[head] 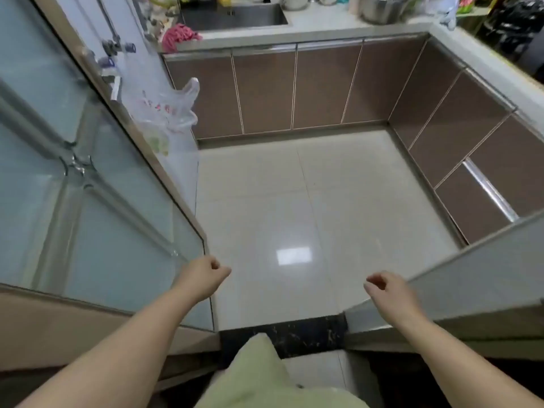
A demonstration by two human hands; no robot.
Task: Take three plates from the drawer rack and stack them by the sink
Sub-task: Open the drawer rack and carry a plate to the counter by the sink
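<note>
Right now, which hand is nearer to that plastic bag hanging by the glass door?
Left. The left hand is at the glass door's edge, below the bag on the same side. The right hand is across the floor, further away.

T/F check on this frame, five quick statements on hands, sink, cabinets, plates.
1. Both hands hold nothing. True: left hand and right hand hang loosely curled over the floor.
2. A plate is stacked by the sink. False: no plate shows by the sink.
3. A pink cloth lies on the counter left of the sink. True.
4. A cabinet drawer stands pulled open. False: every brown cabinet front looks shut.
5. A plastic bag hangs at left. True.
</note>
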